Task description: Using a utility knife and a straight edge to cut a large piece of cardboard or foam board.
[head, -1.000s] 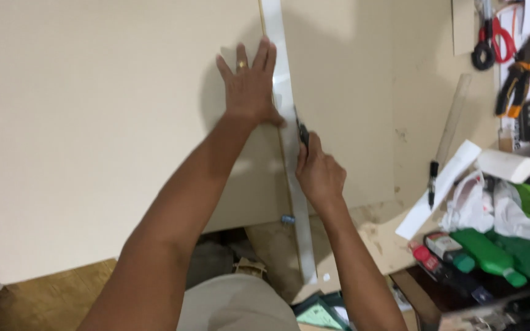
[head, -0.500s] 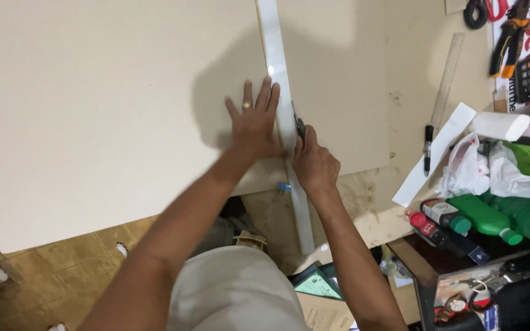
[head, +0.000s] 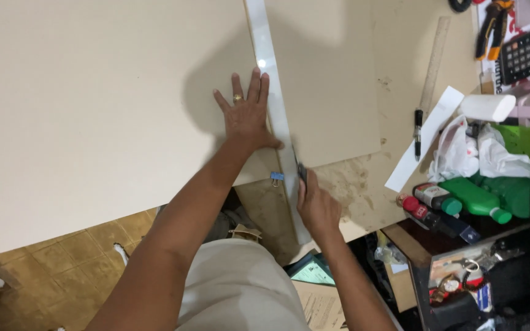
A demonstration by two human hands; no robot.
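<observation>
Head view: the right hand [head: 317, 205], fisted on a knife [head: 302, 173], has slid down the ruler [head: 275, 116] past the board [head: 93, 104] edge, left hand [head: 246, 116] spread flat, so this pass looks nearly complete.

floor [head: 62, 257]: brown tiles | worktable [head: 400, 73]: scuffed tan | shelf [head: 461, 245]: dark, cluttered

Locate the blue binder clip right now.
Head view, centre: the blue binder clip sits on the near edge of the beige board, just left of the metal straightedge, between both hands.
</observation>
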